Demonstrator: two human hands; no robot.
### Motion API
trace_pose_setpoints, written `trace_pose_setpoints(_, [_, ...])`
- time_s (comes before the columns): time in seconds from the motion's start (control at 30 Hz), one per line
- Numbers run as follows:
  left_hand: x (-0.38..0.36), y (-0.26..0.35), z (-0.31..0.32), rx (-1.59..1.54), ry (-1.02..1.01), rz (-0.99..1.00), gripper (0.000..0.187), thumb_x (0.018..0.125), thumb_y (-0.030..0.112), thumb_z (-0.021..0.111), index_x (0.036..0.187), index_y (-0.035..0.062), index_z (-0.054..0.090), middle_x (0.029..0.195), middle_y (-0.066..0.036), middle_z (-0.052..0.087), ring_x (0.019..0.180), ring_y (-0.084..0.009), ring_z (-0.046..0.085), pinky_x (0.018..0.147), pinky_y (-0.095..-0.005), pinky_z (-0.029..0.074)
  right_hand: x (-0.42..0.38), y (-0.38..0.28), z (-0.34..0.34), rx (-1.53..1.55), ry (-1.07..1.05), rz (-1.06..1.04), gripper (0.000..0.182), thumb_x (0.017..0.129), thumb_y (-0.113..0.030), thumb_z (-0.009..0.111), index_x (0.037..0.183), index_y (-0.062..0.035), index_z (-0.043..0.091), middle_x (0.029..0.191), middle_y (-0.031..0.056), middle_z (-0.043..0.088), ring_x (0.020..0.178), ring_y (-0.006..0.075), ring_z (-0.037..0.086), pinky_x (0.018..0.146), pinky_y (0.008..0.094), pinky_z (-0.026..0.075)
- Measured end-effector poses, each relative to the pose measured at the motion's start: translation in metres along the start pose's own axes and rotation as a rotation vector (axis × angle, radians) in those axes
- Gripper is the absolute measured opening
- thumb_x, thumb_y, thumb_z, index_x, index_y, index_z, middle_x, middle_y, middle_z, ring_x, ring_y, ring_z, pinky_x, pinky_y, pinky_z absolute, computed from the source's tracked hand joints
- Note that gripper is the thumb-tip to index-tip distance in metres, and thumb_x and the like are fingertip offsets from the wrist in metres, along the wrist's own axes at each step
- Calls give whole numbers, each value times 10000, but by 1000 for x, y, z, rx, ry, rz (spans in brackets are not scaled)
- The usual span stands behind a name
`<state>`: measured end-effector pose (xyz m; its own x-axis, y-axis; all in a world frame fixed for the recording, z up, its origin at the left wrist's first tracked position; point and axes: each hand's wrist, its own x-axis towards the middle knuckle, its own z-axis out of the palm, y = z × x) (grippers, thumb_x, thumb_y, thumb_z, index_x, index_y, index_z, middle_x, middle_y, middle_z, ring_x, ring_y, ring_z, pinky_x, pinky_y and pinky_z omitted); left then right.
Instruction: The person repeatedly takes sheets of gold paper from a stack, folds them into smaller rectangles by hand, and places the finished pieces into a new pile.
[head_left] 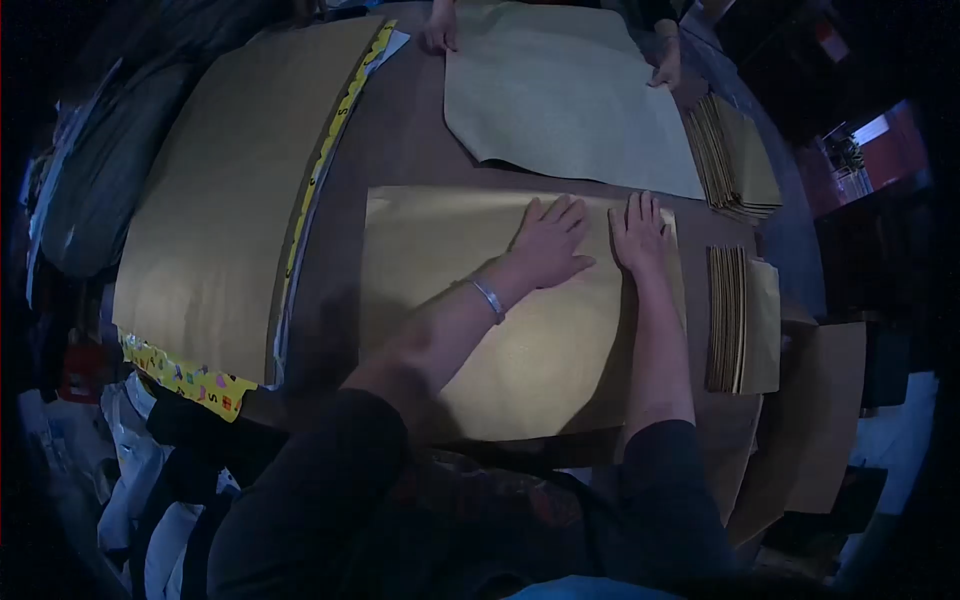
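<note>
A brown paper sheet (540, 365) lies in front of me, its far edge bright and its near edge close to my body. My left hand (550, 245), with a silver bracelet on the wrist, rests on its far half, fingers spread. Beside it, near the sheet's far right corner, my right hand (640, 232) presses down flat with fingers stretched out. Neither hand grips anything. Across the table, another person's hands (667, 68) hold a larger, paler paper sheet (570, 90) by its sides.
On the left lies a large stack of brown sheets (220, 180), with yellow printed paper (190, 378) showing along its edges. Two stacks of folded brown paper, one farther (740, 155) and one nearer (745, 320), sit on the right. A cardboard box (825, 425) stands at lower right.
</note>
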<state>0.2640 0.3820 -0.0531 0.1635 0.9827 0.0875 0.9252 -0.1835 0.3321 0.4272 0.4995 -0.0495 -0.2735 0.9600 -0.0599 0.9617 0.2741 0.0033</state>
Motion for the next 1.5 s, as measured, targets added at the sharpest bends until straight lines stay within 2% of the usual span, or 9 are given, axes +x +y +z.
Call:
trace_pose_setpoints(0.43, [-130, -152, -73, 187, -1, -511, 711, 949, 541, 428, 1488, 96, 301, 1585, -93, 203, 1466, -287, 170, 1152, -598, 134, 6, 7, 11, 23, 29, -20, 696, 985, -532, 300, 1515, -86, 231, 1603, 121, 122, 1481, 300, 91, 1160, 572, 135])
trace_pose_setpoints(0.57, [-135, -161, -66, 224, 36, -500, 700, 953, 526, 423, 1493, 100, 290, 1584, -100, 202, 1465, -295, 172, 1143, -615, 143, -5, -29, 0, 72, -23, 29, 723, 983, -540, 286, 1523, -68, 196, 1610, 102, 99, 1486, 286, 66, 1168, 568, 108])
trace_pose_setpoints(0.63, [-134, -156, -70, 218, 24, -515, 694, 956, 515, 419, 1494, 98, 284, 1584, -104, 203, 1464, -299, 172, 1139, -622, 143, -23, -82, 1, 14, 0, -193, 728, 985, -545, 272, 1516, -53, 201, 1606, 117, 107, 1486, 275, 73, 1163, 585, 113])
trace_pose_setpoints(0.8, [-132, -156, -68, 264, 41, -448, 669, 945, 452, 458, 1486, 91, 302, 1576, -115, 224, 1455, -320, 197, 1124, -636, 179, -75, -217, 3, 200, -51, -660, 665, 991, -473, 298, 1487, -31, 268, 1586, 151, 163, 1478, 294, 110, 1173, 557, 103])
trace_pose_setpoints(0.83, [-131, -156, -68, 248, 38, -466, 664, 943, 443, 469, 1481, 89, 309, 1574, -117, 227, 1452, -324, 204, 1123, -635, 183, -79, -227, 6, 242, -56, -743, 660, 991, -463, 304, 1481, -22, 277, 1584, 156, 169, 1477, 297, 115, 1175, 553, 104])
trace_pose_setpoints(0.93, [-133, -162, -69, 239, 30, -467, 661, 940, 431, 482, 1479, 85, 313, 1572, -120, 229, 1450, -325, 207, 1125, -632, 182, -69, -209, 9, 186, -12, -733, 661, 987, -459, 315, 1475, -12, 287, 1581, 158, 178, 1476, 292, 121, 1178, 538, 110])
trace_pose_setpoints(1.27, [-134, -168, -61, 243, 45, -441, 678, 942, 422, 483, 1491, 76, 287, 1584, -117, 196, 1459, -325, 178, 1119, -642, 180, 8, 6, 0, 81, 11, -54, 711, 981, -510, 317, 1512, -49, 210, 1603, 119, 120, 1484, 265, 89, 1182, 539, 95])
trace_pose_setpoints(1.43, [-126, -162, -77, 213, -10, -472, 698, 911, 398, 540, 1485, 83, 298, 1573, -122, 222, 1448, -332, 205, 1102, -649, 219, 26, 59, 4, 98, 57, 164, 739, 973, -549, 287, 1519, -60, 192, 1607, 90, 116, 1484, 258, 85, 1175, 569, 85])
trace_pose_setpoints(1.5, [-118, -167, -89, 167, 45, -415, 582, 842, 384, 636, 1318, 81, 494, 1411, -130, 412, 1311, -333, 381, 1017, -545, 366, 24, 58, 2, 115, 34, 191, 748, 969, -555, 295, 1520, -60, 187, 1608, 91, 113, 1484, 266, 81, 1172, 580, 82])
